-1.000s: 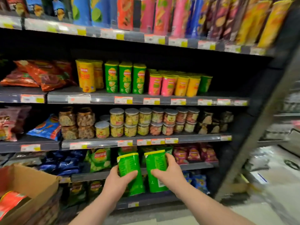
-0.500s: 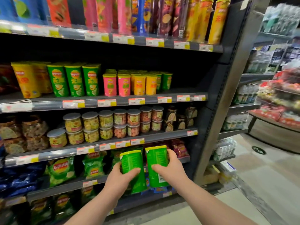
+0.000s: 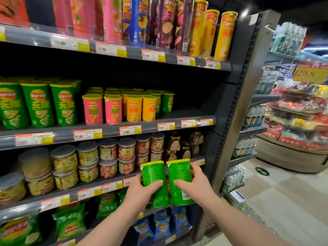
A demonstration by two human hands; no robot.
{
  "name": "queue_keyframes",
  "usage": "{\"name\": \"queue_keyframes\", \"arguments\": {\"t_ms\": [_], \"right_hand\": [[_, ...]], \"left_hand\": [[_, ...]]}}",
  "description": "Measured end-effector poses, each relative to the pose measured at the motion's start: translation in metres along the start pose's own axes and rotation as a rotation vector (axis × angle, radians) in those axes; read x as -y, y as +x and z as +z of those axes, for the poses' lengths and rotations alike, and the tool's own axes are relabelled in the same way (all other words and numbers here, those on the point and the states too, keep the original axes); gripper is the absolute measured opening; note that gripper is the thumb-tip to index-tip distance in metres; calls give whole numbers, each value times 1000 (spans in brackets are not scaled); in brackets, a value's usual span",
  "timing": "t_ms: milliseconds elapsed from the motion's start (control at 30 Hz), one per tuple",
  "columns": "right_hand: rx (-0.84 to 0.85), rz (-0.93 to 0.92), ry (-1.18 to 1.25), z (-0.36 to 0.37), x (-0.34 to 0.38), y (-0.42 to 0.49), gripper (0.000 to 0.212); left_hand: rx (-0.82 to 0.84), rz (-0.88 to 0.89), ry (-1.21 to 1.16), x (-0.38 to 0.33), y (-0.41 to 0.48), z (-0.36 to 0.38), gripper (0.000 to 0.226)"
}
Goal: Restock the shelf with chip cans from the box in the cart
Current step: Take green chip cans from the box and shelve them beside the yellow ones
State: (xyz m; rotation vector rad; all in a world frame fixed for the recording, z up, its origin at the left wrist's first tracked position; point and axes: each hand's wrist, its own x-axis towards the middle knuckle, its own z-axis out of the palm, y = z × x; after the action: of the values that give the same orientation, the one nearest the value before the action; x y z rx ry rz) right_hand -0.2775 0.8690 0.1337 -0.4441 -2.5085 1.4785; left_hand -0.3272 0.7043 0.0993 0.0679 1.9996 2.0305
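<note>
Holding two green cans (image 3: pixel 153 174) before Lay's 无限 cans (image 3: pixel 37 105).

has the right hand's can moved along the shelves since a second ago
Yes. The can has gone right and a little up: it was below the middle of the jar shelf, and its lid now overlaps that shelf's right end.

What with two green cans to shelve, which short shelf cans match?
The green short cans at the row's right end; its pink cans and orange cans differ.
</note>
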Motion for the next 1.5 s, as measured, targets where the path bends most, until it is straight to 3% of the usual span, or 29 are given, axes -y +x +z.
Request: {"name": "queue_keyframes", "arguments": {"t_ms": [200,433,800,1033,1200,1333,1500], "right_hand": [[-34,-19,40,9,23,62,73],[-31,-21,91,29,30,115,73],[9,-44,139,27,35,173,52],[40,-113,133,7,44,222,68],[28,-203,146,-19,49,262,64],[4,-240,135,-37,55,296,77],[-24,-274,143,-47,68,333,72]], "left_hand": [[27,91,48,-30,65,-12,36],[47,121,81,-41,124,-28,54],[0,137,53,-55,167,-22,50],[-49,155,-10,-69,194,-4,51],[-90,175,40,-83,211,19,50],[-118,187,22,-90,222,35,44],[-177,184,9,-96,231,41,47]]}}
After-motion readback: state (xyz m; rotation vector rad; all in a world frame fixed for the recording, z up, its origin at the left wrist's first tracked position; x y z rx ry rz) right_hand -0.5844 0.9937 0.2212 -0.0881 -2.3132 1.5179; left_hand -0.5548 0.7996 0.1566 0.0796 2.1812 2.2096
